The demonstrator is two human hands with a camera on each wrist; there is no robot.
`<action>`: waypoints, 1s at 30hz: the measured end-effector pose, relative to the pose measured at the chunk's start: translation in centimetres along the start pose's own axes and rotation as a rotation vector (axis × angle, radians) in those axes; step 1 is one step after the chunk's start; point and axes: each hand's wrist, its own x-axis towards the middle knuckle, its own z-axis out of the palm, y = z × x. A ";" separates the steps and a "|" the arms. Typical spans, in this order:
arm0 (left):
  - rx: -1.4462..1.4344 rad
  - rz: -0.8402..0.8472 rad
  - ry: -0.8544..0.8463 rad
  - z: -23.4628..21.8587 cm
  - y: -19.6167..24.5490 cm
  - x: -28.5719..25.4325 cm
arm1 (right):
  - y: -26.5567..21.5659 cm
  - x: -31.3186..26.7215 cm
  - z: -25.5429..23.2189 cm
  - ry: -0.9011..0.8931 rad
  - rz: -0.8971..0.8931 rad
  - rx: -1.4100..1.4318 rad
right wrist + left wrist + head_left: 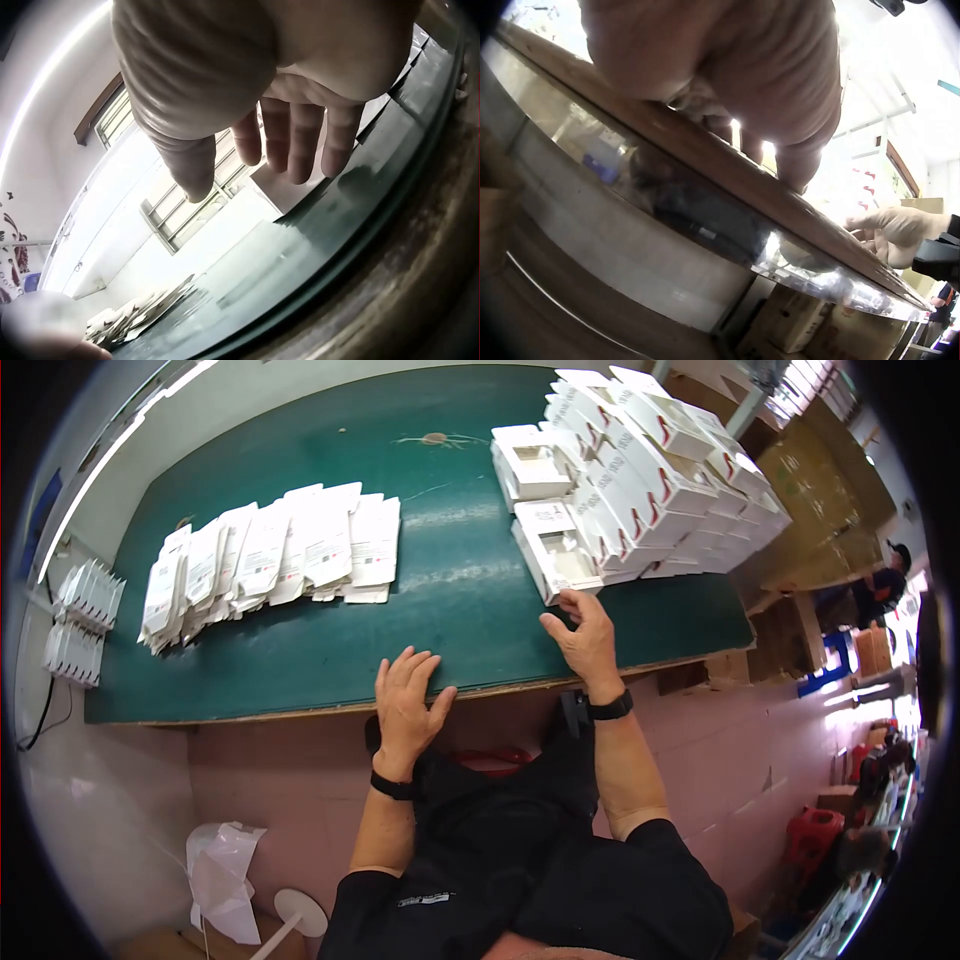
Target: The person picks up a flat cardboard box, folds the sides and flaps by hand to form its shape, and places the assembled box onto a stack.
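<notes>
My left hand [405, 695] lies flat on the near edge of the green table [450, 610], fingers straight and holding nothing; the left wrist view shows this hand [727, 67] pressed on the wooden table edge [705, 161]. Further right, my right hand [578, 632] hovers over the table with relaxed, slightly bent fingers, and it is empty too. It is just in front of an open white box [558, 558]. In the right wrist view the fingers [285, 142] hang loose above the green top [315, 255].
Stacked white boxes [650, 470] fill the table's back right. Several flat white cartons [270, 555] are fanned out at the left. Cardboard boxes [820, 510] stand beyond the right end. A plastic bag [220, 870] lies on the floor at lower left.
</notes>
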 end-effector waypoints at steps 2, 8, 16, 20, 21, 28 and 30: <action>-0.047 0.004 -0.013 0.1 -0.2 0.0 | 0.1 -0.3 0.0 -0.027 0.003 0.003; -0.240 -0.076 0.002 -1.9 -2.5 1.2 | -0.9 -2.3 -0.9 -0.082 0.041 0.070; -0.050 -0.148 0.215 -8.7 -10.4 6.1 | -0.5 -4.5 -1.1 -0.132 -0.007 0.073; 0.147 -0.188 0.337 -12.4 -16.3 7.6 | -0.3 -4.5 -1.2 -0.135 -0.061 0.047; 0.237 -0.213 0.395 -13.3 -18.0 7.7 | -0.4 -4.4 -1.1 -0.142 -0.072 0.058; 0.591 -0.364 0.661 -20.2 -30.1 6.9 | -0.4 -4.6 -0.7 -0.106 -0.066 0.017; 0.650 -0.435 0.672 -21.7 -31.4 6.7 | -0.6 -4.6 -0.5 -0.103 -0.068 0.007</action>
